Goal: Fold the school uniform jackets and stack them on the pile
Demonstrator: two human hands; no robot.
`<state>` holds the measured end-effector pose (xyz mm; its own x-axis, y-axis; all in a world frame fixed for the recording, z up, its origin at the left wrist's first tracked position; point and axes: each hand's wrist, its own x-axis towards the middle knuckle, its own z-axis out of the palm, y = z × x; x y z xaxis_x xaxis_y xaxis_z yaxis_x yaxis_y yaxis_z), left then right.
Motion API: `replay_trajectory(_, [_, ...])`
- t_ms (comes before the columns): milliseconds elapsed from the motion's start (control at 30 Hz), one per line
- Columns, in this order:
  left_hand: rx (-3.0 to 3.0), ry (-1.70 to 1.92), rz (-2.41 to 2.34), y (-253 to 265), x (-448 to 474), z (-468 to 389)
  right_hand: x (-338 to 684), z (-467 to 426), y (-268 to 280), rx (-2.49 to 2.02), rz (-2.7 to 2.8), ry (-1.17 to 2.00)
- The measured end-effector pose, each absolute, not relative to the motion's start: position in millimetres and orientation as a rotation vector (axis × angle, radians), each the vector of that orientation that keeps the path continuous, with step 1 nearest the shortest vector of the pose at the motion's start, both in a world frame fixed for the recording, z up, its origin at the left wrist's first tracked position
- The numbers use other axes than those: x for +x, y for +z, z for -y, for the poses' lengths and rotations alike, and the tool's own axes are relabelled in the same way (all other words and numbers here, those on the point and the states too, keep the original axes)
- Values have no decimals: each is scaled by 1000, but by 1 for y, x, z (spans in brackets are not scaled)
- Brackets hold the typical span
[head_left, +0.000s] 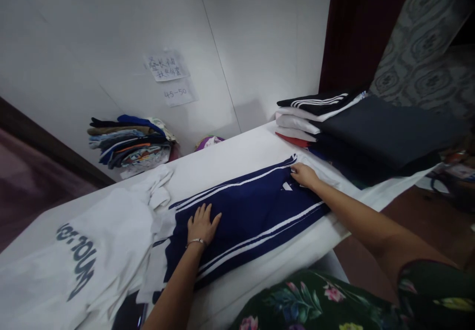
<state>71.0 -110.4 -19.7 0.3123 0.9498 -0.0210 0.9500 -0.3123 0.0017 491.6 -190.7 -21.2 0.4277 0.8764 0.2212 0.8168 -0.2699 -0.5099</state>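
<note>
A navy blue striped garment (248, 206) lies spread on the white table, with white stripes along both long sides and a small white patch near its right end. My left hand (202, 224) rests flat on its left part, fingers spread, a bracelet on the wrist. At the far right end, my right hand (303, 174) is closed, the fingers pinching the cloth near the corner. Grey-white fabric shows at the garment's left end. Beside it on the left, a white shirt (107, 236) with dark lettering lies loosely crumpled.
A stack of folded clothes (386, 127) stands at the right of the table (226, 159). Behind the table's far edge is another pile of folded clothes (133, 144), with a purple bundle (208, 143) near it. Handwritten paper notes (168, 65) hang on the wall.
</note>
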Motion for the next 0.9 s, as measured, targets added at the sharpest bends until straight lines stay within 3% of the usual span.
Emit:
replay_trajectory(200, [2506,102,-1778,9,112,109,497,194,-37,-2033,1211,151])
replay_trajectory(500, [2622,252,-1003,9,317,114,504,200,-44,-1945,1117,193])
replay_trajectory(667, [2623,202,-1058,-6,387,101,506,199,-46,-1915,1135,194])
replay_trajectory(900, [2487,162,-1165,-4,410,70,506,197,-44,-1875,1225,213])
